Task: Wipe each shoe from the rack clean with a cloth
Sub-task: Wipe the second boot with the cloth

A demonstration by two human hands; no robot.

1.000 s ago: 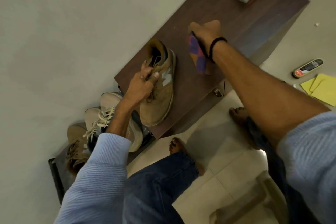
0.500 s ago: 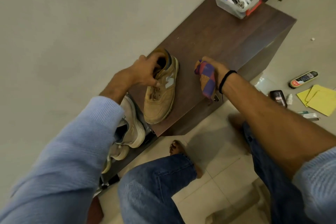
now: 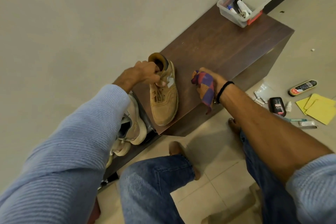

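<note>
A tan suede shoe [image 3: 164, 102] with a white logo stands on the dark wooden cabinet top [image 3: 218, 49], toe pointing toward me. My left hand [image 3: 145, 74] grips it at the collar and tongue. A purple and orange checked cloth [image 3: 204, 87] hangs from my right hand [image 3: 211, 80], which holds it just right of the shoe, above the cabinet's front edge. Beige sneakers [image 3: 135, 125] sit on the low rack to the left, partly hidden by my left sleeve.
A clear plastic bin [image 3: 236, 12] of small care items stands at the cabinet's far corner. On the floor to the right lie a shoe brush [image 3: 302, 88], a black polish bottle [image 3: 277, 103], yellow cloths [image 3: 318, 108] and small tubes. My knees and bare feet are below.
My left hand shifted from the shoe's laces to its collar and set the shoe flat on the cabinet. My right hand drew the cloth nearer, toward the cabinet's front edge.
</note>
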